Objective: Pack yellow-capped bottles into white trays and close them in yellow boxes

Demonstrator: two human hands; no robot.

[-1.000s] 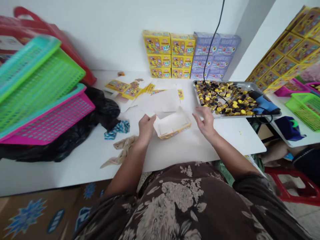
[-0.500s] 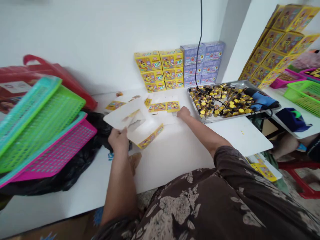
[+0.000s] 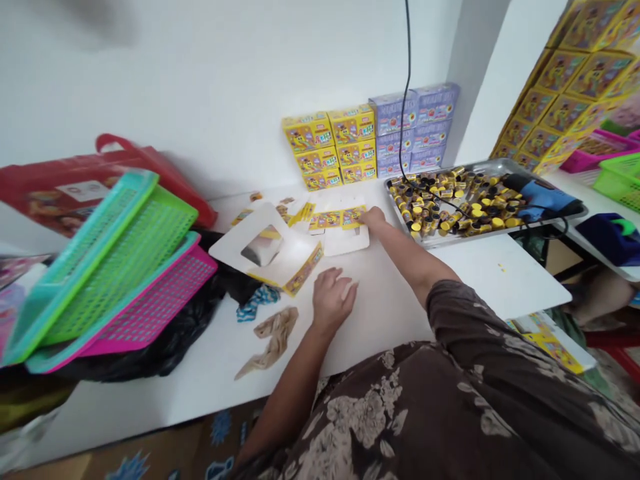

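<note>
The right hand (image 3: 374, 217) rests its fingertips on a yellow card strip (image 3: 330, 219), light and thin, best pinched by an edge; the left hand (image 3: 333, 300) lies open and empty on the table (image 3: 500, 287), near a flat windowed carton (image 3: 295, 257), stiff but easily creased

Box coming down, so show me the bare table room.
Free: the tabletop below the steel tray, right of the right forearm; also right of the left hand. Crowded: around the right hand, among white card and yellow labels.
</note>
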